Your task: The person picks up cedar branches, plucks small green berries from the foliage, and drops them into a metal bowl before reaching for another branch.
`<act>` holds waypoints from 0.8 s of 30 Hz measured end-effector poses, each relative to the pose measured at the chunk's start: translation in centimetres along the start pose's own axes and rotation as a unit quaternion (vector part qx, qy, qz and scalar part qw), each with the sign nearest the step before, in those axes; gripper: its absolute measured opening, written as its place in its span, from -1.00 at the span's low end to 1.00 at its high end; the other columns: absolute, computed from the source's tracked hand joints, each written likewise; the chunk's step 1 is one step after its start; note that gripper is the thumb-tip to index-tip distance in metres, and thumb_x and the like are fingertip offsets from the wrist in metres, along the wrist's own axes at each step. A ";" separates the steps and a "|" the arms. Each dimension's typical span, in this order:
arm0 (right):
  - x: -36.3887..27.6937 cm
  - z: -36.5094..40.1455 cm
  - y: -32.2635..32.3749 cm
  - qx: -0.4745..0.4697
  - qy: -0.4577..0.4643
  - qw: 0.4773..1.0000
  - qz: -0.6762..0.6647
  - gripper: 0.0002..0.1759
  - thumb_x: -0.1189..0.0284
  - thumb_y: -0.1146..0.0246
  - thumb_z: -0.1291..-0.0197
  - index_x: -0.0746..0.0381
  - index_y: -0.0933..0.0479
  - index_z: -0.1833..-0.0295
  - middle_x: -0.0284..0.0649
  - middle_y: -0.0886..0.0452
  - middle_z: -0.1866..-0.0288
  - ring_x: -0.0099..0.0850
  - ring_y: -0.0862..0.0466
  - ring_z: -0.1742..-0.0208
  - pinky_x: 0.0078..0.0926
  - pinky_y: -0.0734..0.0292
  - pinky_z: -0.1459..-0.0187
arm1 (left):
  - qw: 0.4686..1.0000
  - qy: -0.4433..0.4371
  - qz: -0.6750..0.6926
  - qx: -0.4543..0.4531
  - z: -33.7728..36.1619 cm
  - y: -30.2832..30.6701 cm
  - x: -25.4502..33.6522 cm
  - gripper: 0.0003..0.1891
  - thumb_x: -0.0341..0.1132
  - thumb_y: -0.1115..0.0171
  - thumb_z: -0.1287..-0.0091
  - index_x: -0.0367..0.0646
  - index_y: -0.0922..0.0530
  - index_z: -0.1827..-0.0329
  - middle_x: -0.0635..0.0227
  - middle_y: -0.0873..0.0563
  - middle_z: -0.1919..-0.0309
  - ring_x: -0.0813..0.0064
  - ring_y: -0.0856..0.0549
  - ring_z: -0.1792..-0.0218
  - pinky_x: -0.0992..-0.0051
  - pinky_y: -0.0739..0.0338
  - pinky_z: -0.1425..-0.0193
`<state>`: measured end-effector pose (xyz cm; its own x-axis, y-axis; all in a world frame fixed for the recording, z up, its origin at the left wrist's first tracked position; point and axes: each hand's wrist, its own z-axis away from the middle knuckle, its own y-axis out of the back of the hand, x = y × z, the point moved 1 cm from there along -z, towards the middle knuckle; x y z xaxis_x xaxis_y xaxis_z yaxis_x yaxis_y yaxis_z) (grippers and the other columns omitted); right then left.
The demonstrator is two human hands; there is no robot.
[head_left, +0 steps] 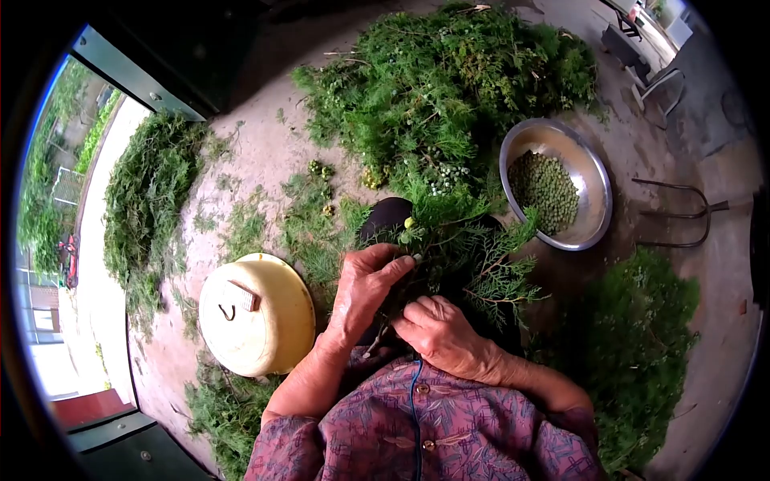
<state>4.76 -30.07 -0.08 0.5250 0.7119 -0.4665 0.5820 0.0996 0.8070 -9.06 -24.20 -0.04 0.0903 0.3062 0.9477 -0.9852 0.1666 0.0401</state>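
A leafy evergreen branch with scale-like sprays lies across my lap. Its woody stem passes beneath my right hand, whose fingers are curled closed around it. Above and to the left, my left hand pinches with thumb and forefinger at a small green cone cluster on the branch. Exactly what sits between those fingertips is partly hidden. To the right of my knees stands a metal basin holding a heap of small green cones.
A big pile of cut evergreen branches lies ahead, with more greenery at left and a heap at right. An overturned yellow basin carries a small block. A pitchfork head lies at far right.
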 end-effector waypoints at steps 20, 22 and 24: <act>3.8 -2.9 2.5 0.202 -0.177 0.938 -0.221 -0.62 0.68 -0.29 0.12 0.26 -0.46 0.10 -0.15 -0.52 0.19 -0.20 -0.58 0.17 -0.42 -0.52 0.19 | 0.969 -0.006 0.245 0.031 1.4 -0.9 -0.5 -0.85 -0.56 -0.16 -0.17 -0.25 -0.59 0.20 0.44 -0.67 0.35 0.70 -0.58 0.38 0.67 -0.48 0.26; 3.3 -2.7 2.2 0.200 -0.234 0.920 -0.242 -0.63 0.67 -0.28 0.12 0.26 -0.45 0.11 -0.15 -0.52 0.22 -0.20 -0.57 0.18 -0.40 -0.51 0.20 | 0.967 -0.021 0.251 0.034 1.3 -1.0 -0.6 -0.83 -0.57 -0.15 -0.18 -0.25 -0.58 0.18 0.43 -0.67 0.33 0.70 -0.59 0.36 0.67 -0.48 0.23; 3.3 -2.5 1.9 0.213 -0.194 0.937 -0.198 -0.63 0.68 -0.28 0.13 0.24 -0.44 0.12 -0.17 -0.49 0.24 -0.20 -0.56 0.23 -0.38 -0.51 0.25 | 0.965 -0.041 0.258 0.036 1.2 -1.2 -0.7 -0.82 -0.59 -0.14 -0.19 -0.26 -0.57 0.15 0.42 -0.67 0.30 0.70 -0.59 0.33 0.66 -0.49 0.19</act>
<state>6.03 -25.80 0.83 0.3532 0.3640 -0.8619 0.9307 -0.0425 0.3634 -8.06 -25.74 -0.35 -0.4231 0.2554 0.8694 -0.9041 -0.0546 -0.4239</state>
